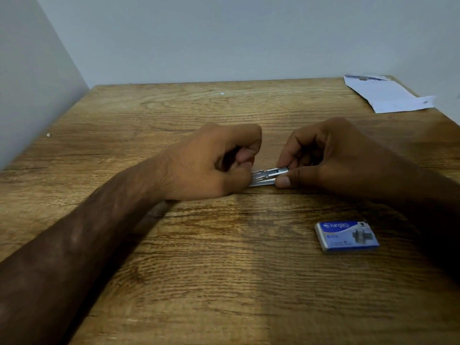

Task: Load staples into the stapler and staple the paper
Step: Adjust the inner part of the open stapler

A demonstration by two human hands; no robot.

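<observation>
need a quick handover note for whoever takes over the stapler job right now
Left hand: shut on the metal stapler, just above the table.
Right hand: thumb and fingers pinch the stapler's other end.
Staple box: flat on the table, near right.
Paper: far right corner, untouched.
Done: stapler in hand; whether staples are in cannot be told.
Left: finish loading, close it, fetch paper, staple.

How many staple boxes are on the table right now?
1. The blue staple box lies flat near the table's front right, below the right hand. Others may sit outside the frame.
</observation>
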